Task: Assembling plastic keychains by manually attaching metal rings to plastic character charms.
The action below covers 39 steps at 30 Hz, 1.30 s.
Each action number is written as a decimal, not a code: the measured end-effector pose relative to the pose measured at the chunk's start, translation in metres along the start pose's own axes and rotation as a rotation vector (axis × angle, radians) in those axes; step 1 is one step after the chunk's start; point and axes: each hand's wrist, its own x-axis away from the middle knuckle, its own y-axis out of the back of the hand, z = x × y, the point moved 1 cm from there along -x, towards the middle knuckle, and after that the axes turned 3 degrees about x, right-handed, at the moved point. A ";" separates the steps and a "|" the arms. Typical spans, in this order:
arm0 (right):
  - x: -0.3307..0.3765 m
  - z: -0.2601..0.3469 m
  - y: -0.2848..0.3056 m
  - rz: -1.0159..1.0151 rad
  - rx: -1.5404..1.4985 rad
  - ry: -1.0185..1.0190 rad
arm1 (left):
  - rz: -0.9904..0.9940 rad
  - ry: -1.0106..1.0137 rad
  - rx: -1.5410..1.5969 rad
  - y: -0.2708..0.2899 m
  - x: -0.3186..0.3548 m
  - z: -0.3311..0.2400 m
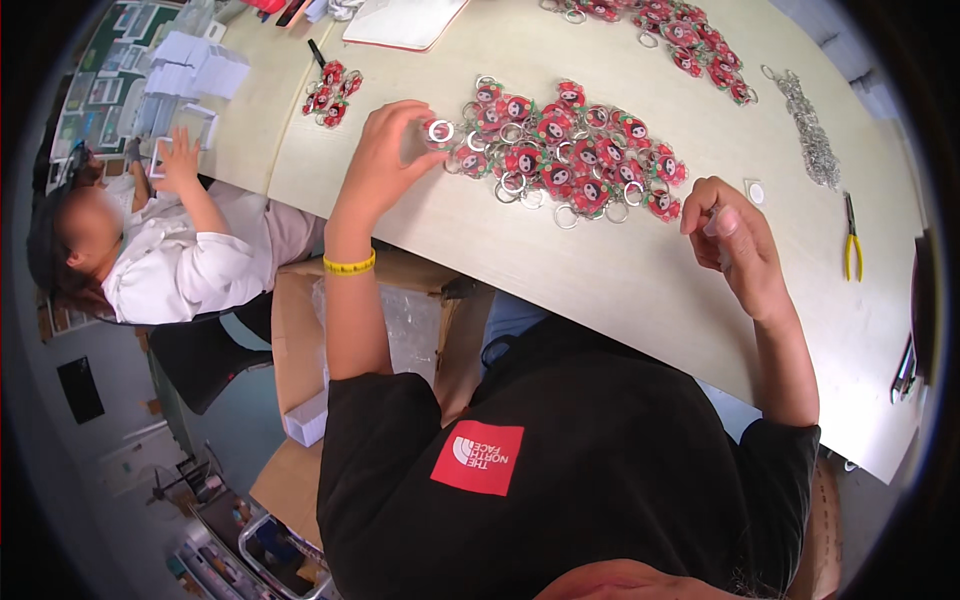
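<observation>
1. Near the upper middle of the frame, I see the person's left hand (388, 155), with a thin yellow band (349, 263) around the wrist. The thumb and first finger pinch a small, round, see-through piece with a white ring (438, 131). It is up at the left end of the big pile. I can't tell much about the other fingers.

2. The right hand (742, 245) is right of the middle of the frame. Its fingers curl in, and the thumb bends toward them. A tiny see-through bit (714, 221) shows there, but it's too blurry for me to tell what it is.

3. Between the two hands is a big pile of flat red charms with shiny silver rings (580, 160). It lies on the smooth, pale table (590, 275).

4. At the upper right is another heap of red charms (720, 65). Beside it is a long bunch of thin silver chains (808, 135). A little bunch of red charms (332, 95) sits at the upper left.

5. A small white oval piece (756, 191) lies near the right hand. Pliers with yellow handles (853, 258) are at the far right.

6. At the left, a co-worker in a white top (185, 270) sits with one hand up.

7. Below the table edge is a brown cardboard box (296, 325) with clear plastic (410, 320) inside.
</observation>
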 end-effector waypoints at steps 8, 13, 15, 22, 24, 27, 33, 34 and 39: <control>-0.001 0.007 -0.009 -0.090 0.220 0.025 | -0.252 -0.060 0.014 0.004 -0.017 -0.082; -0.009 0.001 -0.003 -0.156 0.094 0.055 | -0.205 -0.146 0.605 -0.036 -0.023 -0.137; -0.009 -0.001 0.000 -0.110 0.008 0.027 | -0.192 -0.224 0.765 -0.053 -0.020 -0.165; -0.001 -0.005 0.011 0.082 -0.378 -0.129 | -0.089 -0.372 1.183 -0.083 -0.024 -0.202; -0.004 -0.005 0.004 -0.184 -0.143 0.139 | -0.138 -0.357 1.177 -0.082 -0.023 -0.206; 0.001 0.009 0.008 -0.312 0.286 0.437 | -0.275 -0.332 1.052 -0.086 -0.020 -0.207; 0.003 0.010 0.005 -0.325 0.378 0.596 | -0.382 -0.381 0.797 -0.088 -0.020 -0.207; 0.003 0.008 0.006 -0.328 0.379 0.599 | -0.402 -0.394 0.759 -0.089 -0.020 -0.206; 0.002 0.007 0.006 -0.344 0.422 0.572 | -0.374 -0.433 0.625 -0.086 -0.017 -0.204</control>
